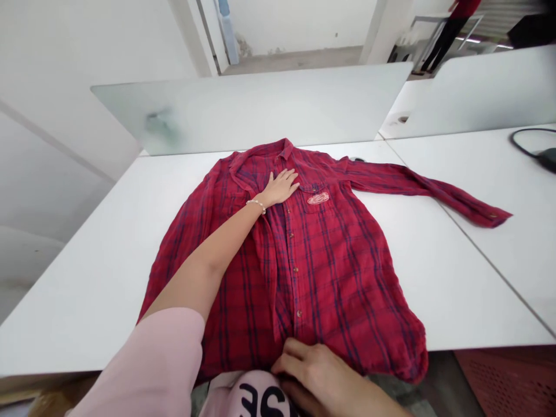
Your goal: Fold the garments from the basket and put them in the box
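Note:
A red plaid flannel shirt [299, 266] lies spread face up on a white table [82, 295], its collar at the far side. My left hand [280, 187] rests flat and open on the chest near the collar, a pearl bracelet [256, 205] on its wrist. My right hand [304, 370] is curled over the shirt's hem [369, 362] at the near edge, seemingly gripping the cloth. One long sleeve [421, 188] stretches out to the right across the table. The other sleeve is hidden.
A frosted partition [243, 110] stands along the table's far edge, with another [478, 95] at the right. A black cable [532, 139] lies on an adjoining white table [486, 168]. A person in a red top [445, 29] stands far off beyond the partitions.

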`<state>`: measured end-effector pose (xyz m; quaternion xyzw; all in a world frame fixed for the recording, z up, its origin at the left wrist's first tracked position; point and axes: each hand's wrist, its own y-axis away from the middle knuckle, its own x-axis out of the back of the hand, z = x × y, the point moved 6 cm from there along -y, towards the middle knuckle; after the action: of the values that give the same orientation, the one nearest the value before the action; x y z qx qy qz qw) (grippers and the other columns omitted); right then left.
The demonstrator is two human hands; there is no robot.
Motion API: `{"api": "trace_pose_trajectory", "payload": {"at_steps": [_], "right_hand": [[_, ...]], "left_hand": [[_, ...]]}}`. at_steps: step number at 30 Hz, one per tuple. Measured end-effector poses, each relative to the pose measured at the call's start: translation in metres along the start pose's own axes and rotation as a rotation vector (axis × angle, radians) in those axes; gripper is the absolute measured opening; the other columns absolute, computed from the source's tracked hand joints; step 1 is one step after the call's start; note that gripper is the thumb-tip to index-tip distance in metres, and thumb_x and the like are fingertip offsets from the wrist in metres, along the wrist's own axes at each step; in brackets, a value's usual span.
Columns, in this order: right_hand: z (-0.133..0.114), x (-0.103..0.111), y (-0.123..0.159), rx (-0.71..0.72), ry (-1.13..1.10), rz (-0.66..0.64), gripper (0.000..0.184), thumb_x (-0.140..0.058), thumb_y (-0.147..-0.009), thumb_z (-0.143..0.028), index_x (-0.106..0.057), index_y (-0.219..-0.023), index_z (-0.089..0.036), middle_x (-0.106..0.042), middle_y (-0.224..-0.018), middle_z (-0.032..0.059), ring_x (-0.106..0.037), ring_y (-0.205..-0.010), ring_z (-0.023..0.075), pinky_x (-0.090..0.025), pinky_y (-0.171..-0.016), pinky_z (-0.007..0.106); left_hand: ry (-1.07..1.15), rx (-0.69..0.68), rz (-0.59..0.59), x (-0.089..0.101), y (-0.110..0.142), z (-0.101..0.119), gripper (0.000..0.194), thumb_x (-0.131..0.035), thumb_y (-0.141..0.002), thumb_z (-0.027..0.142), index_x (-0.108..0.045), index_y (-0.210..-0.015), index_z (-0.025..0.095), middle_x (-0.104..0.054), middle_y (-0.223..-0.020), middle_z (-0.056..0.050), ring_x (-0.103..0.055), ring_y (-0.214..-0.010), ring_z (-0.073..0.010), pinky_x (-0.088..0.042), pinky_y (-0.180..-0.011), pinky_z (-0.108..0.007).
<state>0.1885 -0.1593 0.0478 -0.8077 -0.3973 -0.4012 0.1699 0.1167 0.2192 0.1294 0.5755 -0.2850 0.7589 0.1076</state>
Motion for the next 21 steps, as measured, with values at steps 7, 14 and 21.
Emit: {"api": "trace_pose_trajectory", "payload": {"at_steps": [7,14,21], "right_hand": [[-0.025,0.025,-0.003,0.098,0.014,-0.158,0.023,-0.05,-0.1,-0.016,-0.063,-0.118,-0.018,-0.066,-0.106,0.0032,-0.064,-0.088,0.0108,-0.046,-0.074,0.02],[-0.062,0.05,-0.065,0.347,0.595,-0.19,0.011,-0.052,-0.096,-0.015,-0.06,-0.103,-0.012,-0.06,-0.094,0.0065,-0.052,-0.071,0.0143,-0.039,-0.063,0.03],[-0.041,-0.005,-0.11,0.706,0.683,-0.013,0.03,-0.037,-0.107,-0.028,-0.06,-0.122,-0.016,-0.056,-0.131,0.0124,-0.05,-0.12,0.0244,-0.039,-0.106,0.047]], "left_hand": [[0.011,-0.006,0.068,0.006,-0.003,-0.002,0.05,-0.035,-0.104,0.038,-0.044,-0.151,0.021,-0.033,-0.164,-0.013,-0.024,-0.155,-0.0295,-0.009,-0.125,-0.065],[-0.007,0.006,0.096,0.008,0.0,-0.002,0.05,-0.034,-0.105,0.036,-0.046,-0.149,0.017,-0.036,-0.163,-0.015,-0.029,-0.152,-0.028,-0.014,-0.125,-0.062],[-0.029,-0.001,0.097,0.007,-0.005,-0.004,0.051,-0.034,-0.104,0.036,-0.045,-0.15,0.018,-0.036,-0.163,-0.013,-0.029,-0.153,-0.0274,-0.015,-0.126,-0.062]]}}
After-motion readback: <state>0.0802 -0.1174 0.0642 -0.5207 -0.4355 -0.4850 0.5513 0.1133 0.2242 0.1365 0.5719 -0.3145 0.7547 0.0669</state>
